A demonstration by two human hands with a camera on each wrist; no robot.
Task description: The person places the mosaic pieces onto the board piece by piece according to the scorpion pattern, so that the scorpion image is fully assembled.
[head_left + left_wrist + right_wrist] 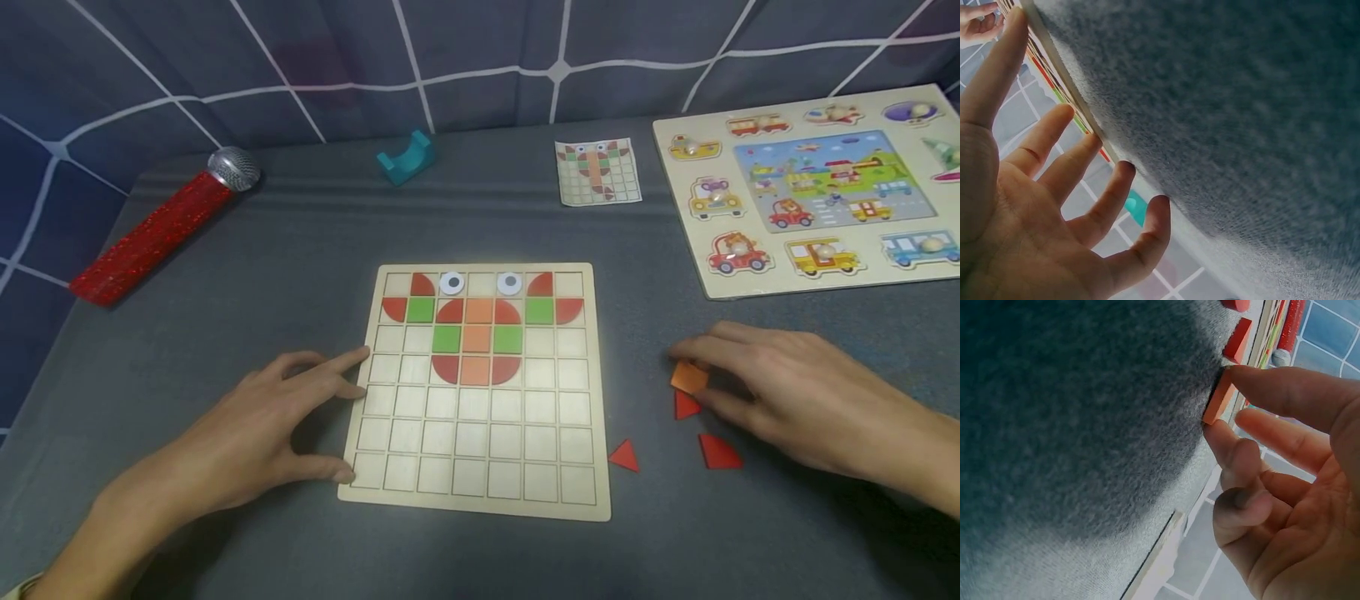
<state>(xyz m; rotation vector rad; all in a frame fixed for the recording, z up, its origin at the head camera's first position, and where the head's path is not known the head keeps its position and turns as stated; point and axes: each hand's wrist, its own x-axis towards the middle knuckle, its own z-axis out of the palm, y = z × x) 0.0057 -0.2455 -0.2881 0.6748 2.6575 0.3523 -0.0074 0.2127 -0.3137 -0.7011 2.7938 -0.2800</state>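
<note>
A wooden grid board [477, 479] lies flat, its upper rows filled with red quarter-circle, green square and orange square tiles and two googly eyes. My left hand [247, 425] is spread at the board's left side, with thumb and fingertips right at the edge. Over to the right, my right hand [795, 392] pinches an orange square tile [688, 377] between thumb and finger; the right wrist view shows this tile [1219, 400] tilted, close over the table. Just below it lies a red piece [686, 405], partly covered. A red quarter-circle tile [720, 452] is near the palm.
A red triangle [625, 456] lies by the board's right edge. Behind the board are a small pattern card [597, 172] and a teal curved block [407, 158]. A red glittery microphone [161, 229] lies far left, a vehicle puzzle board [716, 282] far right.
</note>
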